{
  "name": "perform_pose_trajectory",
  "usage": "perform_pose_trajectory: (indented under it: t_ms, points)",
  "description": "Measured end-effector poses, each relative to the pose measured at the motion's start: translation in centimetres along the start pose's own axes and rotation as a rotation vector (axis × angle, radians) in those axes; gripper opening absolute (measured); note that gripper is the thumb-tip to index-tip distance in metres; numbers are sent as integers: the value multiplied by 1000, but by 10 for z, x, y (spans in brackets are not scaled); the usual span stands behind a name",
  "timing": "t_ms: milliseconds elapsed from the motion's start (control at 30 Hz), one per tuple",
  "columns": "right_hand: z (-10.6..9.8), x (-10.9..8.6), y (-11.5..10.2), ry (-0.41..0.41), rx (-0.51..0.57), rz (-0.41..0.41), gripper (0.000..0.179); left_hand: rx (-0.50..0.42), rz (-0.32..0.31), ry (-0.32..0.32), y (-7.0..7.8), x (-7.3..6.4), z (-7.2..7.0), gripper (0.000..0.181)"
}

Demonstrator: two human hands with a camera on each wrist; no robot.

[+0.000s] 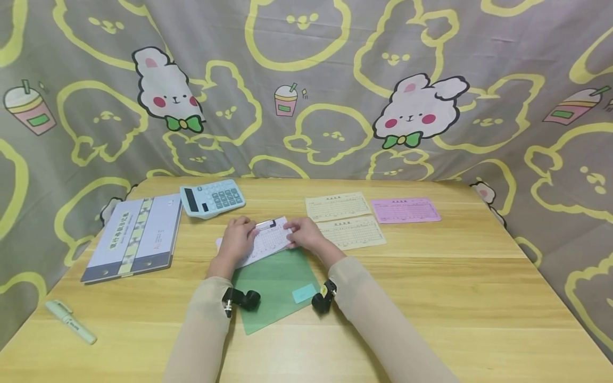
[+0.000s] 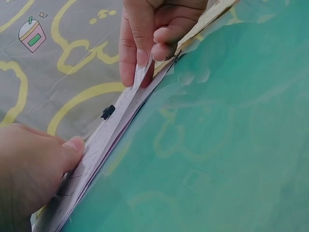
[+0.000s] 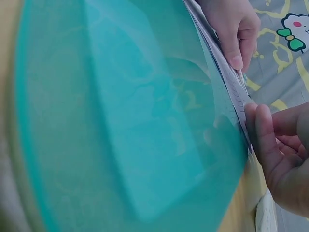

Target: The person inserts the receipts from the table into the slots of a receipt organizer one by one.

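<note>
A stack of white printed forms [image 1: 269, 242] lies over the far part of a translucent green board [image 1: 275, 290]. At the forms' far edge is a metal clip with a black end [image 1: 274, 224]. My left hand [image 1: 238, 240] grips the forms at the left, its thumb on the top sheet. On the right side my right hand [image 1: 306, 233] pinches the paper's edge between thumb and fingers. The left wrist view shows the right hand [image 2: 161, 24] lifting the top sheet's edge slightly from those below. A small blue sticky note [image 1: 304, 293] is near the board's right edge.
A pale blue calculator [image 1: 214, 198] and a ledger binder [image 1: 136, 234] stand to the left. Two cream slips [image 1: 351, 231] and a pink slip [image 1: 406, 210] lie to the right. A light green highlighter [image 1: 72, 322] rests at the front left. A patterned curtain [image 1: 325, 133] hangs behind the table.
</note>
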State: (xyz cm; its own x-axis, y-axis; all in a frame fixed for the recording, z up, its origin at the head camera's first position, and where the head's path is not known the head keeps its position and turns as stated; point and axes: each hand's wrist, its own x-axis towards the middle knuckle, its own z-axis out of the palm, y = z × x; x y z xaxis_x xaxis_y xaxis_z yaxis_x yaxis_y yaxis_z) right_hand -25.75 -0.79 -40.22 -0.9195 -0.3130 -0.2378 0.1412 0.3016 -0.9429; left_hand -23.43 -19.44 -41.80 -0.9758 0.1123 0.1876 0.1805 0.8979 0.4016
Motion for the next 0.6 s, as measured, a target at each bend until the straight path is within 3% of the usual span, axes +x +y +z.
perform_pose_trajectory:
  t_ms: [333,600]
  points:
    - [-4,-5,2,-42,33,-33,36,-2,-46,-13,1,-1,1,34]
    - [-16,-15,6,-72,69,-91,36,-39,-29,21,0,-3,1,32]
